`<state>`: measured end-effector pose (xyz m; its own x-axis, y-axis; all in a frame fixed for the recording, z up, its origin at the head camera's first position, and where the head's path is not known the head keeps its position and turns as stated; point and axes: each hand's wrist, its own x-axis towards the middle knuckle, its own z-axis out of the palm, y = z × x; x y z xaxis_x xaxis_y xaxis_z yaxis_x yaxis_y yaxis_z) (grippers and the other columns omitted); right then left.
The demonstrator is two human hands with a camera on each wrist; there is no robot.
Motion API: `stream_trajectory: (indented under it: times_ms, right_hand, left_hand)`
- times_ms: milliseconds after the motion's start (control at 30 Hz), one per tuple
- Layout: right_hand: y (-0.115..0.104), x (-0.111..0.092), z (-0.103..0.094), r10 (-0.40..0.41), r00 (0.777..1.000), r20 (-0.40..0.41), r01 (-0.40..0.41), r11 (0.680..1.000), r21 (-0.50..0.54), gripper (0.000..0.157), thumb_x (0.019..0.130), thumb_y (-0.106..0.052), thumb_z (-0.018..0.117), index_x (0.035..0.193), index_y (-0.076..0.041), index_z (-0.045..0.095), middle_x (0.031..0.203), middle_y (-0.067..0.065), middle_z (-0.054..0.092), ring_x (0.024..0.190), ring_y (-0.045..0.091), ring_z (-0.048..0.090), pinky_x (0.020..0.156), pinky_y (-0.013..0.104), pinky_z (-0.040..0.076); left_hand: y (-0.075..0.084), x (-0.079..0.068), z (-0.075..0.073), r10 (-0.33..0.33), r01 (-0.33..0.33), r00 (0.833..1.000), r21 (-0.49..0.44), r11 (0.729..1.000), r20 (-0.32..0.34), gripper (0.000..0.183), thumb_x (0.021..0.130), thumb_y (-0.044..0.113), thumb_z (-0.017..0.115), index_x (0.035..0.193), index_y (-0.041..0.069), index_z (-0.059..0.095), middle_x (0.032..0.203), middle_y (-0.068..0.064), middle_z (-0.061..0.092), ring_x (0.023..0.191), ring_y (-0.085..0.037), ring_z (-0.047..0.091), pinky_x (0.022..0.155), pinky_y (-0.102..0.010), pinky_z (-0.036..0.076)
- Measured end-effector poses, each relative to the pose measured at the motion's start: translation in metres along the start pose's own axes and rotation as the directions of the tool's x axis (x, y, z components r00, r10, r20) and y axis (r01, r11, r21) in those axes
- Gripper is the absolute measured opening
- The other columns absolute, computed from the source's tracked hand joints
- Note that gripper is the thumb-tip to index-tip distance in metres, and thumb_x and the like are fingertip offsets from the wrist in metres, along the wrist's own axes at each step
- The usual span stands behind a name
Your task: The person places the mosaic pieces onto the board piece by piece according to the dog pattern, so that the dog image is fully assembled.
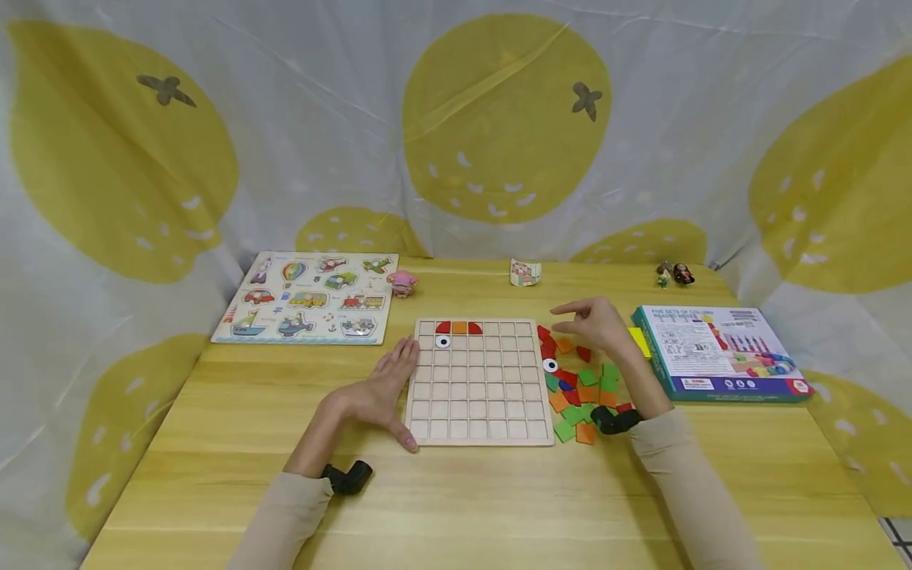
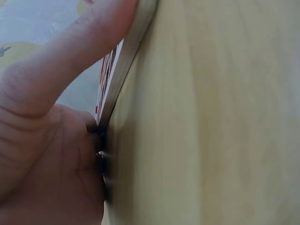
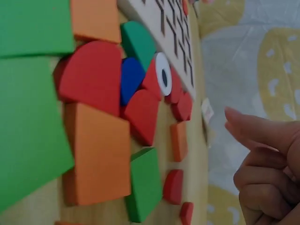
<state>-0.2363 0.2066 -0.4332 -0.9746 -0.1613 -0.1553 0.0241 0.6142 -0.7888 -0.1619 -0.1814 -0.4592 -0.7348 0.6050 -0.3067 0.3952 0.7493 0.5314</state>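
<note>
Two beige sleeves [image 1: 694, 483] come in nearest the camera, each with a black wrist camera [image 1: 347, 477] at the cuff. Between the forearms, on the wooden worktop [image 1: 463, 507], lies a flat wooden grid board [image 1: 479, 412]. Its far row holds an orange square [image 1: 459, 328] between two red rounded pieces [image 1: 443, 327], and a white eye disc [image 1: 442, 341] sits just below the left one.

The left hand [image 1: 374, 392] rests at the board's left side, fingers spread and thumb stretched wide at the near corner, touching the edge. The right hand [image 1: 597, 321] hangs near the far right corner, index finger and thumb stretched out with a small gap between them and the other fingers curled in; nothing shows in its hold.

Loose pieces [image 1: 587, 378] in green, orange, red and blue lie scattered along the board's right edge, a second eye disc [image 1: 550, 365] among them. Further right are something yellow [image 1: 640, 342] and a toy box [image 1: 720, 352]. Off to the left is a vehicle puzzle [image 1: 306, 299] with a pink figure [image 1: 402, 283] beside it. Behind everything hangs a fruit-print curtain [image 1: 506, 119].
</note>
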Motion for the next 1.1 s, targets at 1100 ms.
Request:
stream_trajectory:
  times_ms: [1100]
  right_hand:
    - [0.027,0.038,-0.004,0.076,0.988,0.135,-0.083,0.996,0.046,0.037,0.079,-0.021,0.08,0.112,-0.009,0.071,0.056,-0.003,0.053,0.049,0.014,0.04,0.047,0.026,0.037]
  left_hand:
    - [0.005,-0.001,-0.003,-0.009,0.009,1.0,0.02,1.0,0.01,0.155,0.051,0.058,0.088,0.151,0.001,-0.016,0.159,-0.017,-0.025,0.149,-0.033,-0.02,0.123,-0.051,-0.005]
